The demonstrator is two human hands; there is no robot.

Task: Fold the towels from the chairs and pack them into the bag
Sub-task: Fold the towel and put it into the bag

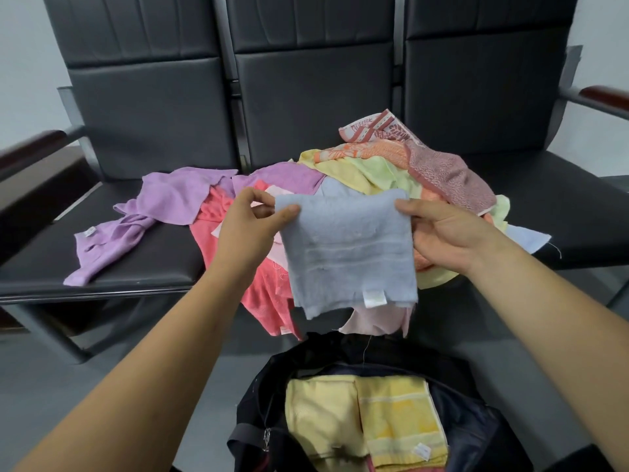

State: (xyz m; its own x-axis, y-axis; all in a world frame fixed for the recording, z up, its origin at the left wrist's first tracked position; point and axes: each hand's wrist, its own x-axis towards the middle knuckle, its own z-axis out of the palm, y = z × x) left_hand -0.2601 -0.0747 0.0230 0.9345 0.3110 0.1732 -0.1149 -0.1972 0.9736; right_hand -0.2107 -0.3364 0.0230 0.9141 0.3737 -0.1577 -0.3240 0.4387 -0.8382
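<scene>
A light blue towel [347, 250], folded over, hangs in the air in front of the chairs. My left hand [250, 229] pinches its upper left corner and my right hand [446, 233] grips its upper right edge. Behind it a heap of loose towels [391, 165] in yellow, green, orange and red patterns lies on the black chair seats [143, 253]. A purple towel [153, 212] and a coral towel [238, 267] spread to the left. Below, an open dark bag [476, 420] holds two folded yellow towels [364, 424] side by side.
A row of black padded chairs with backrests [313, 86] fills the far side. Dark wooden armrests stick out at left [30, 144] and right [606, 93]. Grey floor [102, 369] surrounds the bag.
</scene>
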